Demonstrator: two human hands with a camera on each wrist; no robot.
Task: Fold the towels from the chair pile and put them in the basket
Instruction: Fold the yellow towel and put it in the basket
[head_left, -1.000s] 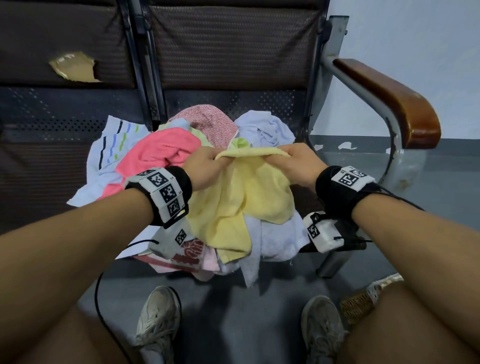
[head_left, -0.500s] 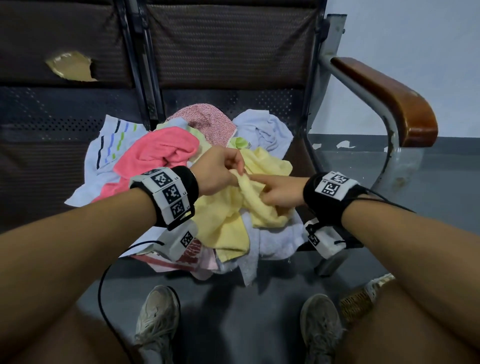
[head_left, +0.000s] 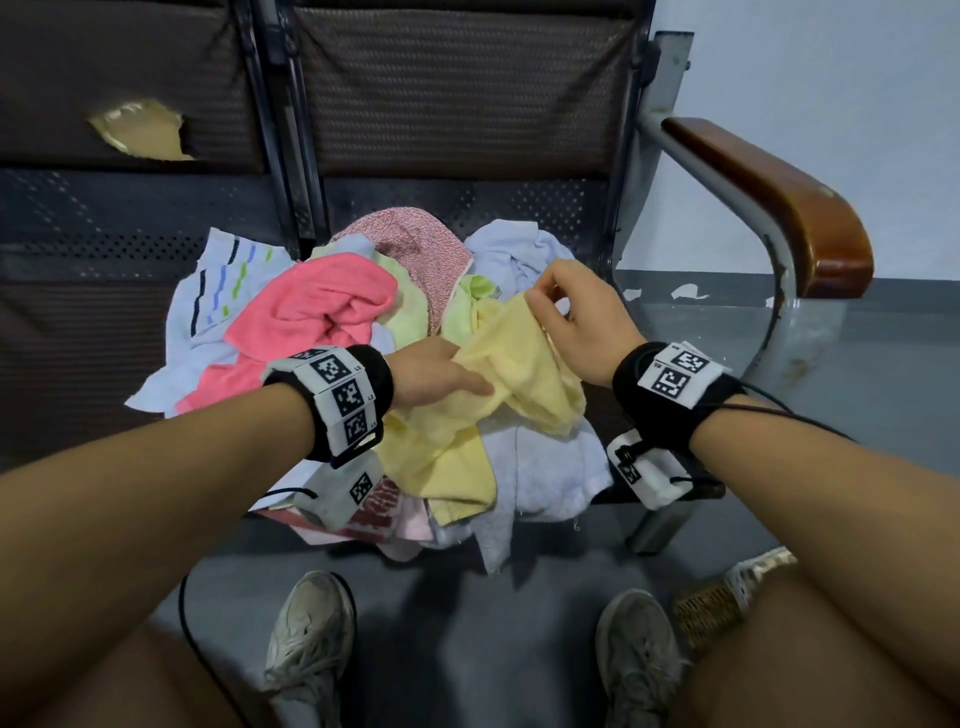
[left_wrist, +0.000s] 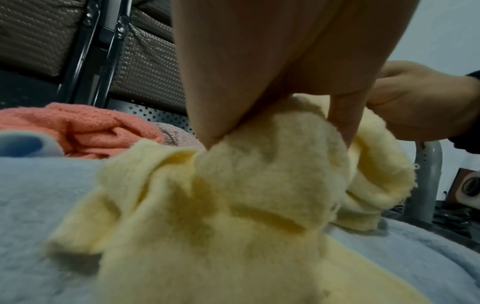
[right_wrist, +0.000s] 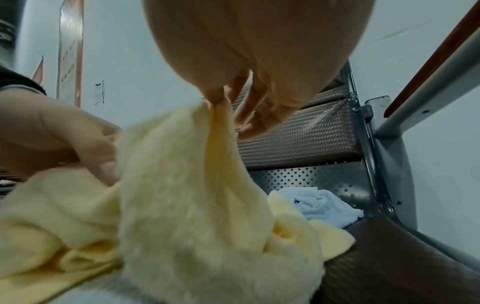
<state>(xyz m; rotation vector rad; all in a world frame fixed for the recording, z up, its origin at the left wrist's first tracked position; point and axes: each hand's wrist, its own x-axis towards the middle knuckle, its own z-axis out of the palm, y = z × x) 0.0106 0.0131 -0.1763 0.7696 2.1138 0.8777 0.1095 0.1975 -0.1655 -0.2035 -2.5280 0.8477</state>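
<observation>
right hand (head_left: 576, 317): we've got the yellow towel (head_left: 519, 364) pinched by its top edge | left hand (head_left: 436, 371): fingers clamped on its lower bunch | towel: atop the pile at the chair (head_left: 769, 176) seat's front-right | pink towel (head_left: 311, 317): left of it

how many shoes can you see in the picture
2. One pale sneaker is on the floor at bottom left of centre in the head view; the other sneaker is at bottom right of centre, next to a woven basket.
</observation>
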